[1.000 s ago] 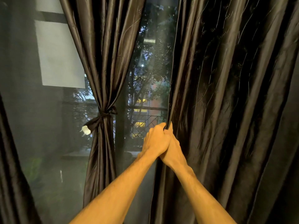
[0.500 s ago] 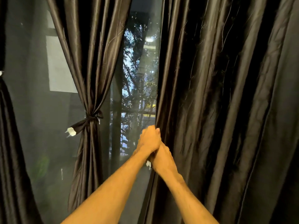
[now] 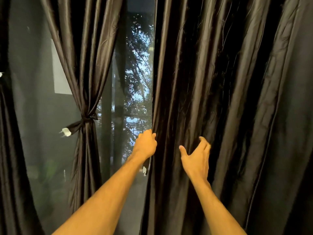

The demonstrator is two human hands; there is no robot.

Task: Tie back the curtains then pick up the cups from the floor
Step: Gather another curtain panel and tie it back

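A wide dark satin curtain [image 3: 228,99] hangs loose over the right half of the view. My left hand [image 3: 146,146] is closed on its left edge at waist height, and a dark tie strip with a white tip [image 3: 145,169] dangles just under that hand. My right hand [image 3: 197,156] is open, fingers spread, in front of the curtain's folds a little to the right. Left of centre, another curtain [image 3: 84,65] is gathered and bound by a knotted tie [image 3: 84,118] with a white end. No cups are in view.
Behind the curtains is a large window [image 3: 133,73] with trees outside. A third dark curtain [image 3: 10,150] hangs at the far left edge. The floor is out of sight.
My hands were clasped together on the curtain edge. My right hand has let go and moved right, opening its fingers. The view has shifted so the tied curtain sits further left.
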